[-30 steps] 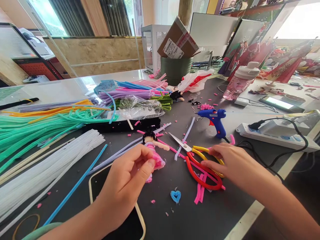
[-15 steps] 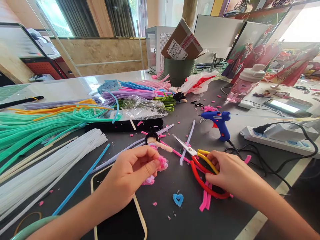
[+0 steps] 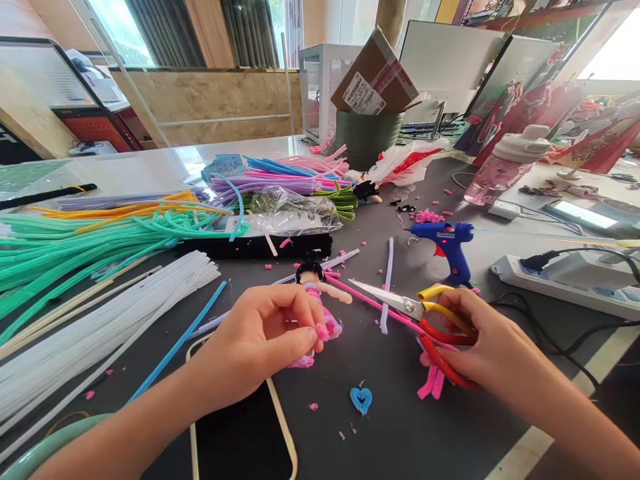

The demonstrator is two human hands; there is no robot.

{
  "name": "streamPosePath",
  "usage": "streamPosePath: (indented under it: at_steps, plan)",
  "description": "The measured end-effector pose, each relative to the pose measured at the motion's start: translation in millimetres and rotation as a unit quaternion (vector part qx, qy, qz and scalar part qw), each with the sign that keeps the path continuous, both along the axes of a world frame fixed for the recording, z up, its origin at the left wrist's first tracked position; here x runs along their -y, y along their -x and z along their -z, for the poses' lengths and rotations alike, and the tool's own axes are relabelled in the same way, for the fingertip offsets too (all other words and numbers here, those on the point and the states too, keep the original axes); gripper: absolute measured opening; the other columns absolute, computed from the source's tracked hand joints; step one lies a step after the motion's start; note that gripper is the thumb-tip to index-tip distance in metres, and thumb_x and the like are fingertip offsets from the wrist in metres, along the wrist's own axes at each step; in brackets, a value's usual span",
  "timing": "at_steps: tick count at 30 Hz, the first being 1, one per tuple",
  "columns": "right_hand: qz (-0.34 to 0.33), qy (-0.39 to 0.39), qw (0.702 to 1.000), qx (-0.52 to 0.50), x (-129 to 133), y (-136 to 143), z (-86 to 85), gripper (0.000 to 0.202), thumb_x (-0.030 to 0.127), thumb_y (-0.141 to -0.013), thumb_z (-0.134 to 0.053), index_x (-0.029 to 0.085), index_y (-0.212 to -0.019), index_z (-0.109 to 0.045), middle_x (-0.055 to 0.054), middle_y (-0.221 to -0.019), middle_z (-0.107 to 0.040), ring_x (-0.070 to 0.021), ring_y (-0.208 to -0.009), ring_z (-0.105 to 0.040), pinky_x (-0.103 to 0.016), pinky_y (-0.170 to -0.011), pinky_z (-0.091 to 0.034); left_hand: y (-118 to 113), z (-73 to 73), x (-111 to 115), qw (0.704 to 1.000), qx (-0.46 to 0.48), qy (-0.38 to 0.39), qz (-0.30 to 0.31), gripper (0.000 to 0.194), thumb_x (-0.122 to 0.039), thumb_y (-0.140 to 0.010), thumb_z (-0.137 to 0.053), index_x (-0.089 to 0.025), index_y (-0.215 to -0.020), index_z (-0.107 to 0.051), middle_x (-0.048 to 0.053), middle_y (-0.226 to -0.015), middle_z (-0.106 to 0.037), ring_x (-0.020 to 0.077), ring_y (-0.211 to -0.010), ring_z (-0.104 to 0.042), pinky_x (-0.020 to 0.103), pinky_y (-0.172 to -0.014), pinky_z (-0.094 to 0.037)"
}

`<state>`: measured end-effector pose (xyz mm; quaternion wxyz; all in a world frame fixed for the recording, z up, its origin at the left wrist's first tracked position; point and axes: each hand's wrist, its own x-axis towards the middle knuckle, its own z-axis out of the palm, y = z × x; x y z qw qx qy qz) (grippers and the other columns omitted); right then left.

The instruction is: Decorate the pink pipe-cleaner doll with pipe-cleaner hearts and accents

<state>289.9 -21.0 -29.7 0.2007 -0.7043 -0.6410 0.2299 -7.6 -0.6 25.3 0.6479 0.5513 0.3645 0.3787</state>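
Note:
My left hand (image 3: 273, 333) is closed in a pinch on a small pink fuzzy piece (image 3: 321, 331). Just beyond those fingers is a doll (image 3: 310, 273) with black hair and a pink and lilac dress; the hand covers part of it, so I cannot tell whether they touch. My right hand (image 3: 467, 333) grips scissors (image 3: 407, 305) with red and yellow handles, their blades pointing left toward the doll. Short pink chenille strips (image 3: 431, 383) lie below the scissors. A blue fuzzy heart (image 3: 361, 400) rests on the dark table between my forearms.
A phone (image 3: 240, 433) lies under my left wrist. White (image 3: 100, 333) and green chenille stems (image 3: 100, 230) spread along the left. A blue glue gun (image 3: 445, 240) stands beyond my right hand, near a power strip (image 3: 570, 287) with cables. A pink bottle (image 3: 505, 167) stands behind.
My right hand has raised the scissors' handles off the pink strips, and the blades lie closer together. A pink piece now shows at my left fingertips. The view has shifted slightly.

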Motion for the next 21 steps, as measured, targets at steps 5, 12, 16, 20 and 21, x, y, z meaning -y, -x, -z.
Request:
streamPosePath:
  at_steps: [5,12,16,20,21]
  plan:
    - [-0.078,-0.123,0.988,0.05,5.7,-1.8,-3.3,0.065,0.03,-0.052,-0.075,0.026,-0.114,-0.056,-0.007,-0.118,-0.068,-0.03,-0.099,-0.071,-0.031,-0.072,-0.061,5.8,5.7,-3.7,1.0,0.014,-0.007,0.013,0.018,-0.007,-0.077,-0.065,-0.015,-0.062,-0.06,-0.002,-0.071,-0.066,0.0088,-0.063,-0.06,0.016,-0.056,-0.052]
    - [-0.071,-0.127,0.989,-0.035,23.2,19.9,-22.6,0.034,0.024,-0.056,-0.064,0.028,-0.09,-0.067,0.002,-0.081,-0.075,-0.0213,-0.065,-0.072,-0.028,-0.063,-0.059,5.6,-0.7,-4.0,0.999,-0.013,-0.022,-0.034,0.023,-0.004,-0.076,-0.069,-0.018,-0.067,-0.053,-0.004,-0.071,-0.07,0.008,-0.061,-0.065,0.016,-0.057,-0.055]
    - [-0.079,-0.129,0.988,-0.017,25.2,20.2,-24.6,0.031,0.024,-0.055,-0.069,0.029,-0.085,-0.071,0.001,-0.083,-0.075,-0.0219,-0.065,-0.071,-0.029,-0.066,-0.06,3.7,-3.6,-3.9,0.996,-0.049,-0.055,-0.054,0.027,-0.006,-0.076,-0.07,-0.02,-0.068,-0.049,-0.006,-0.071,-0.07,0.0079,-0.06,-0.065,0.016,-0.057,-0.055]
    - [-0.112,-0.126,0.986,-0.004,24.9,21.5,-25.9,0.021,0.033,-0.058,-0.076,0.03,-0.078,-0.072,0.001,-0.087,-0.076,-0.0226,-0.065,-0.072,-0.028,-0.059,-0.061,2.6,-3.5,-4.0,0.988,-0.099,-0.1,-0.07,0.03,-0.006,-0.074,-0.071,-0.022,-0.066,-0.046,-0.006,-0.068,-0.069,0.0077,-0.057,-0.063,0.016,-0.055,-0.054]
    - [-0.116,-0.129,0.985,0.002,24.8,22.2,-26.3,0.02,0.035,-0.058,-0.077,0.03,-0.077,-0.072,0.0,-0.088,-0.076,-0.023,-0.067,-0.072,-0.028,-0.058,-0.06,2.8,-3.2,-3.7,0.986,-0.107,-0.109,-0.071,0.031,-0.007,-0.075,-0.071,-0.022,-0.066,-0.046,-0.006,-0.069,-0.069,0.0079,-0.057,-0.063,0.016,-0.055,-0.054]
